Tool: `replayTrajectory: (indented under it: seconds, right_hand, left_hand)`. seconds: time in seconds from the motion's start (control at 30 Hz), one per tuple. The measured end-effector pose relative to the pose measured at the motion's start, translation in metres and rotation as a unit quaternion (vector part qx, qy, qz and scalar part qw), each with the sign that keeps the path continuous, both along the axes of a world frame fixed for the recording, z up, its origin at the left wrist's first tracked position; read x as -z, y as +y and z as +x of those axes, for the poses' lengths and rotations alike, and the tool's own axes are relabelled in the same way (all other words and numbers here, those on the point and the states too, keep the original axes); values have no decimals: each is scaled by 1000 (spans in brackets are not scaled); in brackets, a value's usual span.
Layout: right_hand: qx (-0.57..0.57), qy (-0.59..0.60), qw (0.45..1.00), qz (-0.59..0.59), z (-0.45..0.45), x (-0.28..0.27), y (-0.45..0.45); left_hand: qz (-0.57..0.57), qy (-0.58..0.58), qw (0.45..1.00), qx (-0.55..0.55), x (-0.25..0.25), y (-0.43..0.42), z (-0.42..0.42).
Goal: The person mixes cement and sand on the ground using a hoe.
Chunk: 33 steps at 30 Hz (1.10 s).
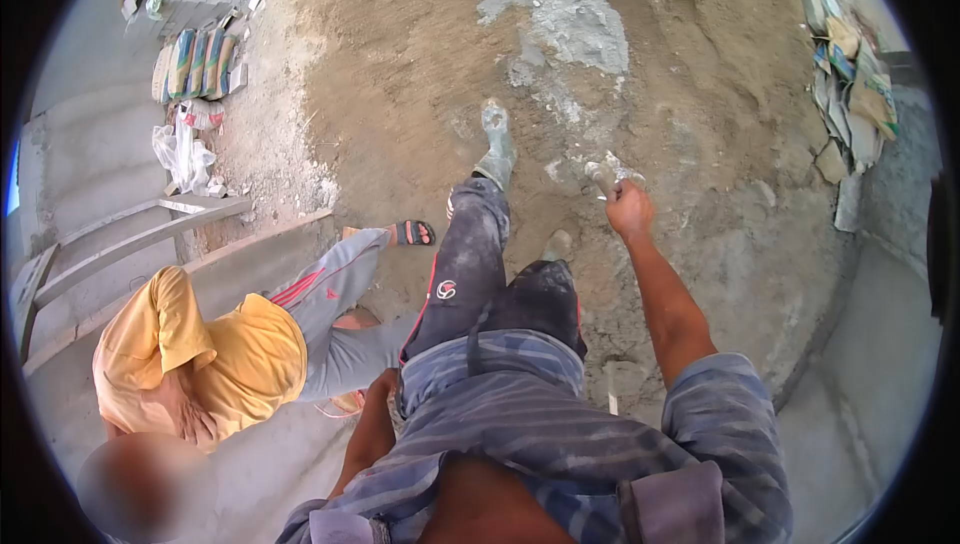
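My right hand (630,210) is closed and held out over the sandy ground, right of my boot (497,149). It grips a small cement-smeared tool (603,176), whose exact shape I cannot make out. My left hand (384,384) hangs low beside my left hip, partly hidden by my clothing; its fingers do not show clearly. Pale grey cement powder (575,19) lies on the brown sand (420,54) ahead of my boots.
A person in a yellow shirt (255,344) is close on my left, one foot in a sandal. Stacked bags (200,64) and a wooden frame (140,244) stand at the left. Torn sacks (865,94) lie along the right wall (890,344).
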State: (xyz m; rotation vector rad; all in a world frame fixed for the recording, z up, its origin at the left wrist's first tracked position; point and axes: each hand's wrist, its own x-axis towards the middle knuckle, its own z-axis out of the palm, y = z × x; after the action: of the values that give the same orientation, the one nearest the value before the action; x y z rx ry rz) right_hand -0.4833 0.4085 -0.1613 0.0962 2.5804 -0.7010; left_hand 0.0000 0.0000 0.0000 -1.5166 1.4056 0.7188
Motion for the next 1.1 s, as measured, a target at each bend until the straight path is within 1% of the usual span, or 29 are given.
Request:
replayTrajectory:
  seconds: [0.07,0.1,0.13,0.17,0.2,0.23,0.3,0.37,0.43,0.53,0.57,0.63,0.67,0.73,0.8,0.83,0.93,0.97,1.03,1.1]
  right_hand:
    - [-9,6,1000,11,14,-2,4]
    - [-21,6,1000,16,-3,1,-10]
    - [-31,69,997,24,-45,9,-9]
    - [-34,66,997,38,-48,12,-16]
    - [-39,34,997,62,-21,7,-12]
    - [-36,6,996,83,-38,0,-15]
    - [-31,-71,992,101,-55,-10,-37]
    - [-24,-148,982,113,-84,-10,-56]
    - [-31,-191,974,116,-100,-4,-71]
    - [-44,-226,964,136,-116,-5,-88]
    - [-48,-228,961,146,-129,-5,-95]
    - [-41,-242,957,157,-129,3,-108]
    - [-35,-242,955,166,-136,8,-111]
    - [-39,-282,944,169,-151,2,-118]
    - [-42,-327,927,178,-150,-3,-126]
    - [-48,-349,917,187,-145,2,-130]
    - [-87,-387,892,217,-166,7,-136]
    - [-106,-394,886,221,-182,8,-143]
    - [-139,-376,884,240,-216,9,-141]
    - [-176,-357,884,247,-249,-1,-136]
  left_hand:
    - [81,96,990,63,14,-1,-18]
    - [99,114,977,153,10,-28,-63]
    - [104,195,944,246,72,-46,-111]
    - [108,238,905,336,99,-67,-130]
    - [112,243,913,308,117,-72,-149]
    - [115,249,920,281,127,-71,-175]
    - [69,165,911,371,159,-95,-263]
    - [70,232,893,380,178,-93,-360]
    - [169,50,919,352,171,-61,-428]
    - [132,-4,852,507,142,-14,-501]
    - [105,-15,852,512,139,-9,-531]
    - [61,-55,854,513,131,-11,-555]
    - [80,-53,848,521,136,-17,-570]
    - [129,-58,831,538,144,-27,-585]
    - [136,-67,831,535,143,-28,-601]
    - [137,-70,834,529,141,-28,-605]
    - [100,-92,864,485,139,-29,-608]
    - [92,-80,869,480,135,-37,-613]
    - [86,-71,877,468,139,-41,-607]
    - [101,-34,895,434,151,-54,-599]
